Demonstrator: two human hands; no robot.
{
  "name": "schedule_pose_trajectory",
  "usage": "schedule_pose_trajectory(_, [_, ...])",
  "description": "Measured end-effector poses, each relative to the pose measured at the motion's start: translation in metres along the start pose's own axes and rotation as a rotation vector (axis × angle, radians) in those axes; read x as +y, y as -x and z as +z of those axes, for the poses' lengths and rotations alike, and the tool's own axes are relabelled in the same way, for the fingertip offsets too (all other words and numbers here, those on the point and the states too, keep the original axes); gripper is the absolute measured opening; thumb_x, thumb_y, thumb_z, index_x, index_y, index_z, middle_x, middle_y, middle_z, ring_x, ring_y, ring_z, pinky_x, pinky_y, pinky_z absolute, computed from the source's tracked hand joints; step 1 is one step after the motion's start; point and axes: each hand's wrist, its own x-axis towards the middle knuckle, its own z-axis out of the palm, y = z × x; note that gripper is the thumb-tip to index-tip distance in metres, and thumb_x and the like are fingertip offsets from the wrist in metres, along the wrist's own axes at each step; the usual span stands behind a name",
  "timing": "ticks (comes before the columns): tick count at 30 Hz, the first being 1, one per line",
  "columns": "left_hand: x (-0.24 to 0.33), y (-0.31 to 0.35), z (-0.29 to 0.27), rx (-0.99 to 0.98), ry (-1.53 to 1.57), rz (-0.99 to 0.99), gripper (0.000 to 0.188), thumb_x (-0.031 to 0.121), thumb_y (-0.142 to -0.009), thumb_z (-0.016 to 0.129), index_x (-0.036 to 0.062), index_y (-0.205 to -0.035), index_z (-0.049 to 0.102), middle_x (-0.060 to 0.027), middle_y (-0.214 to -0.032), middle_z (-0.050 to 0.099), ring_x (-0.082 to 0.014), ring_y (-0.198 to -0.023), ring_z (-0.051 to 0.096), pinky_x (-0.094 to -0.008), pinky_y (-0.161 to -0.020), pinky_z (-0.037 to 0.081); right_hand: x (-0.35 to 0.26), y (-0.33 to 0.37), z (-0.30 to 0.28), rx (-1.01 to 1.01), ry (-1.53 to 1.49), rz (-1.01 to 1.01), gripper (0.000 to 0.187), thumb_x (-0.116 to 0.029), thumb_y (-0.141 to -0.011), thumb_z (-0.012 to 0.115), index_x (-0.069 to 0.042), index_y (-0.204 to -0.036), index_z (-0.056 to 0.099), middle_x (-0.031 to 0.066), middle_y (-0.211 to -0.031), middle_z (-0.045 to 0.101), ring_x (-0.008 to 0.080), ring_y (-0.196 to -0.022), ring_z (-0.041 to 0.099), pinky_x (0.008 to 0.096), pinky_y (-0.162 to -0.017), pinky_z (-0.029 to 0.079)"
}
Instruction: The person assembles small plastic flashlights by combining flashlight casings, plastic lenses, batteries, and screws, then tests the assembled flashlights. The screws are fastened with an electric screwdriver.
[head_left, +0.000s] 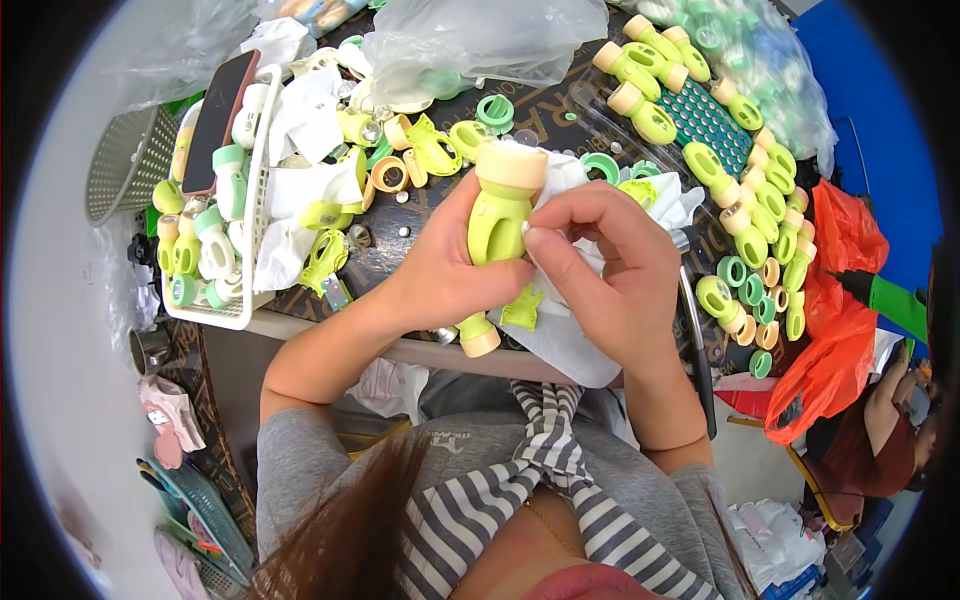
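My left hand [447, 250] is wrapped round a yellow-green toy flashlight [500, 215] with a peach head, holding it head up over the table's near edge. Thumb and forefinger of my right hand [610, 270] are pinched at the flashlight's right side, on a small white piece [526, 228] too tiny to name. Below my hands lie another flashlight [478, 335] and a loose yellow-green shell half [522, 308], partly hidden. White tissue [570, 345] spreads under my right hand.
A white basket [245, 290] holds flashlights and a phone [220, 120] at left. Loose shells, peach rings [389, 175] and green rings [495, 112] lie mid-table. Several finished-looking flashlights [750, 225] cluster at right, beside red plastic bags [825, 350]. Another person [870, 440] is at far right.
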Motion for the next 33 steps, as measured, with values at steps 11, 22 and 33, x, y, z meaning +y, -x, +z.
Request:
schedule_pose_trajectory(11, [-0.005,-0.004,-0.002,-0.047,-0.051,0.024,0.057,0.0,-0.063,0.059,0.004,-0.115,0.035,-0.0023,-0.093,0.05,-0.0084,-0.083,0.049,-0.0233,-0.07,0.042,0.0,-0.001,-0.005,-0.137,0.068,-0.032,0.007,-0.002,-0.067,0.061,-0.002,-0.073,0.057,0.0041,-0.066,0.054,0.013,-0.058,0.049,0.0232,-0.053,0.04])
schedule_pose_trajectory(22, [0.001,0.003,0.004,-0.094,-0.034,-0.116,0.046,0.0,-0.063,0.059,0.005,-0.104,0.04,-0.0002,-0.079,0.052,-0.0077,-0.072,0.051,-0.0209,-0.062,0.042,0.005,-0.006,-0.009,-0.06,-0.154,0.121,0.009,0.0,-0.075,0.057,0.001,-0.083,0.055,0.0044,-0.081,0.054,0.0083,-0.073,0.053,0.0211,-0.07,0.046])
schedule_pose_trajectory(33, [0.0,-0.001,0.001,-0.069,0.257,-0.068,0.035,-0.002,-0.064,0.06,0.0063,-0.093,0.042,-0.0008,-0.067,0.049,-0.0067,-0.049,0.044,-0.0201,-0.042,0.034,-0.001,-0.005,-0.012,0.033,-0.017,-0.134,0.009,0.0,-0.071,0.06,0.0,-0.079,0.056,0.0038,-0.076,0.055,0.008,-0.063,0.049,0.0194,-0.058,0.041])
